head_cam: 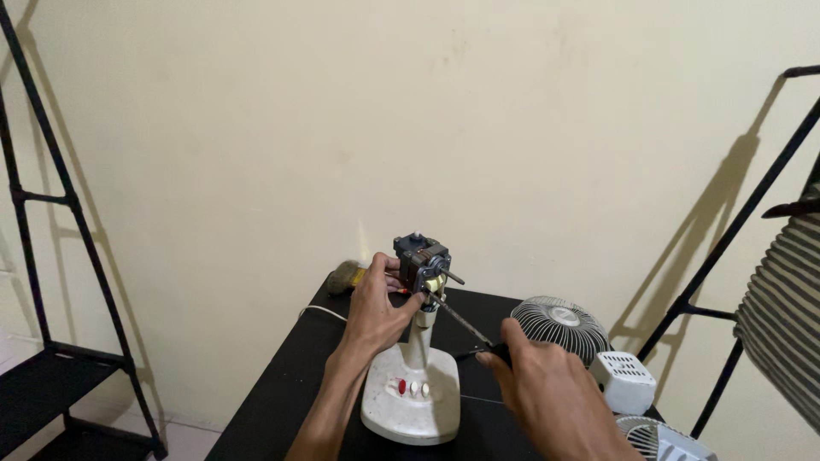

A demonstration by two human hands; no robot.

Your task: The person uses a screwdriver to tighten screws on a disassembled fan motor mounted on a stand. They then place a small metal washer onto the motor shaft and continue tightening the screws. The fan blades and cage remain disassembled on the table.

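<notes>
Near the back edge of the black table (pixel 282 401), on a white fan stand (pixel 412 397): bare fan motor (pixel 421 259), shaft pointing right and a little toward the front edge. Left hand (pixel 380 307) closest, wrapped around the motor from the left side, thumb touching below it. Right hand (pixel 547 393) further toward the front right corner, clenched on a screwdriver (pixel 461 320), long axis slanting up and left, tip at the motor underside.
</notes>
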